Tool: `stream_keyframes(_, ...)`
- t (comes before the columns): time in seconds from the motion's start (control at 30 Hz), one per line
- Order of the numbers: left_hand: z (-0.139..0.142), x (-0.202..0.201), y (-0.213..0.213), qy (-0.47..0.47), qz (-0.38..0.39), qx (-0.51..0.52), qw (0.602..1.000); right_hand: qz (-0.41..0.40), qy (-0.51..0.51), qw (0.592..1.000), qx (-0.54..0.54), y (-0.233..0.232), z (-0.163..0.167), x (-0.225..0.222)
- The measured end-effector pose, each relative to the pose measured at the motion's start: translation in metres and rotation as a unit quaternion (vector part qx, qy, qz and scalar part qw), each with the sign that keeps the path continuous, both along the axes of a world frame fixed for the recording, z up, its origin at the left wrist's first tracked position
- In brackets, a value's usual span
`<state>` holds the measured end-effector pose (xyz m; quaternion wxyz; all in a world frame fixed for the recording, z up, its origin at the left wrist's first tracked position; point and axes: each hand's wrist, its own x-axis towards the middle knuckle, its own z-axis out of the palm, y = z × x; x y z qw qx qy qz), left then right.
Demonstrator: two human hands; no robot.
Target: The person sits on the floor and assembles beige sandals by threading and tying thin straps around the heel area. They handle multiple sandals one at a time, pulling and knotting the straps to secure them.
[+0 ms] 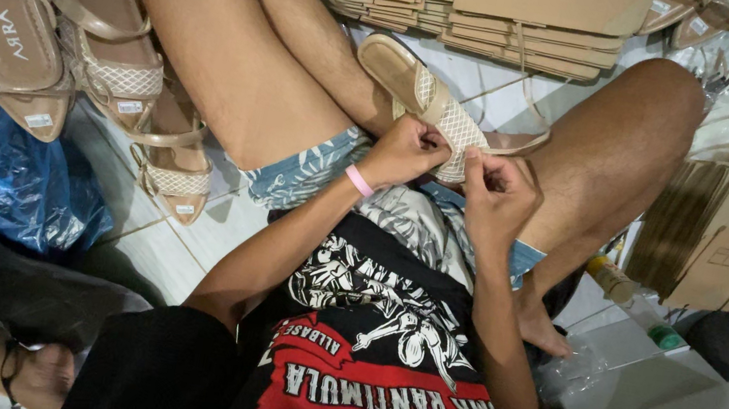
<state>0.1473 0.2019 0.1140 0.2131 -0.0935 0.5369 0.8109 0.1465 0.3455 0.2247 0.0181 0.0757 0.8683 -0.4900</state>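
1. Beige sandal rests on my lap between my knees; looks light, sole stiff, mesh band soft.
2. Left hand and right hand: fingers pinched on the mesh band.
3. Best hold, I judge: the sole edge; thin strap is floppy.

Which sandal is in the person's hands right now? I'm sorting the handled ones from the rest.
The beige sandal lying across the lap, pinched by the left hand and right hand. The other sandals lie untouched on the floor at left.

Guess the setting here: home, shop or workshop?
Probably a small shoe packing or finishing workshop, worked from the floor. Both hands, left hand and right hand, hold a beige mesh sandal; more sandals lie alongside, with flattened cardboard boxes stacked ahead.
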Motion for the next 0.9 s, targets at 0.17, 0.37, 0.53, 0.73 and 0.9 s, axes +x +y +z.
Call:
stream_keyframes(0.17, -0.004, 0.0, 0.003, 0.053, -0.007, 0.007, 0.999, -0.011, -0.04, 0.999, -0.034, 0.003, -0.001, -0.002)
stream_keyframes(0.37, -0.004, 0.002, 0.004, -0.025, 0.012, 0.066, 0.997, -0.009, -0.051, 0.998, -0.04, 0.004, 0.005, -0.009)
stream_keyframes(0.53, 0.008, 0.013, 0.002, -0.004, 0.009, 0.081, 0.997, 0.0, 0.013, 1.0, 0.018, 0.003, 0.0, -0.011)
stream_keyframes(0.73, 0.018, 0.015, 0.014, 0.034, 0.075, -0.055, 0.995, 0.007, 0.02, 0.999, 0.026, 0.0, 0.003, -0.006)
stream_keyframes(0.9, 0.035, 0.017, 0.016, 0.048, 0.122, -0.127, 0.983, 0.02, 0.01, 0.997, 0.072, -0.005, 0.014, -0.008)
